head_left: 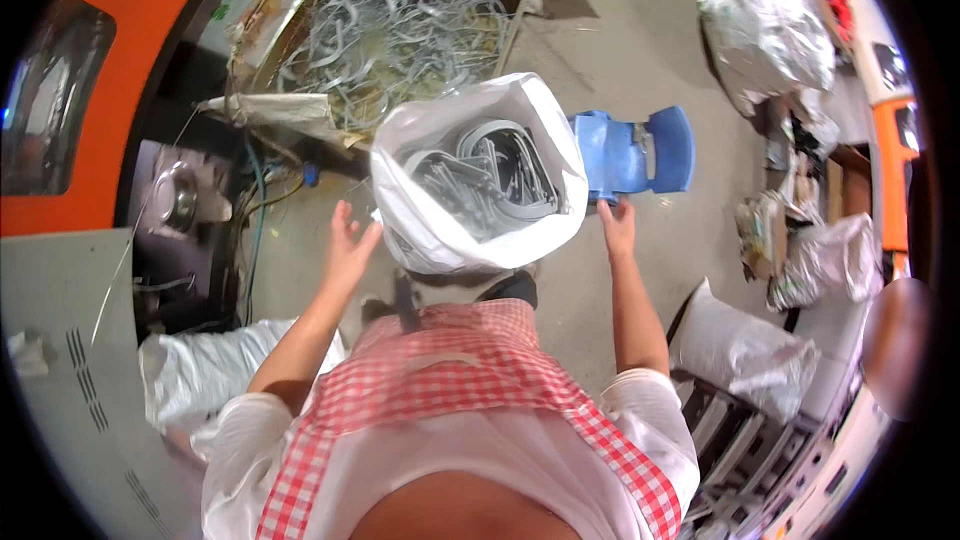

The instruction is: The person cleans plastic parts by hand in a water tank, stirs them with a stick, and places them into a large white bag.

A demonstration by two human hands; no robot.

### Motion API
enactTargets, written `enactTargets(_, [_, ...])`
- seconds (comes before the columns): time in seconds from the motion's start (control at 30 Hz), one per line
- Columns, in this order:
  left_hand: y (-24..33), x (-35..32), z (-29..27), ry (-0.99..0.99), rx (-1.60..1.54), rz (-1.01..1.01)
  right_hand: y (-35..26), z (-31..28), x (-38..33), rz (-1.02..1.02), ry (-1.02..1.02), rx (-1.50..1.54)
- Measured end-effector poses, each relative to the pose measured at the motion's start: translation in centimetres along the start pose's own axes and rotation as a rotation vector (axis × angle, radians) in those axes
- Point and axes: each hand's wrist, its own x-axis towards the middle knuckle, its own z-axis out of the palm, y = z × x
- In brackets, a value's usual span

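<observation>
A white woven sack (440, 230) stands open in front of me, filled with grey curved metal pieces (487, 178). My left hand (347, 243) is beside the sack's left rim, fingers spread, touching or just off the fabric. My right hand (618, 227) is at the sack's right side, next to a blue plastic chair (630, 150) lying tipped behind it. Whether the right hand grips the sack or the chair I cannot tell. I wear a red and white checked apron (470, 380).
A big pile of grey metal pieces (385, 40) fills a box beyond the sack. An orange machine (90, 110) stands at the left. White sacks lie at the lower left (200, 370), lower right (745, 350) and far right (770, 35).
</observation>
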Motion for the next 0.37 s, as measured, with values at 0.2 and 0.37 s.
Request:
enactTargets(0.2, [1.5, -0.3, 11.1, 0.38, -0.017, -0.528, -4.7, 6.2, 8.8, 0.082, -0.572, 0.063])
enactTargets(0.37, [-4.0, -1.0, 10.9, 0.301, -0.143, -0.499, -8.2, 5.4, 8.2, 0.215, -0.985, 0.02])
